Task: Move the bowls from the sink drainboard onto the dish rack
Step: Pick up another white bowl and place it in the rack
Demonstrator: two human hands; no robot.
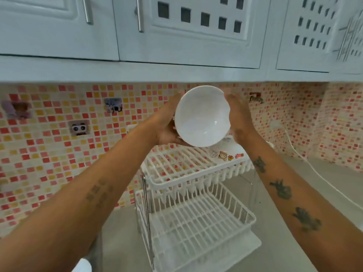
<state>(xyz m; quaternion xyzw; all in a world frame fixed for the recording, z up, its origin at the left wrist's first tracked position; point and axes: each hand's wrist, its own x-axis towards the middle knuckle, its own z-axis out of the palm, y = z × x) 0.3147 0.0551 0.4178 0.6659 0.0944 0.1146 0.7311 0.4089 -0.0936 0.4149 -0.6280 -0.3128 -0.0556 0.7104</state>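
White bowl (202, 116): held tilted in the air above the dish rack (188, 173), left hand (167, 124) and right hand (238, 118) cupping opposite sides. Step: carrying to rack. Next, likely: lower onto the upper tier beside the bowl (225, 149) resting there.

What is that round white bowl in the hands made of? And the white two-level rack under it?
The round white bowl looks like glazed ceramic or opal glass: smooth, glossy, with small bright glints inside. The look alone cannot settle which. The white two-level dish rack seems plastic or plastic-coated: thick matte white bars, with shiny metal uprights at its left side.
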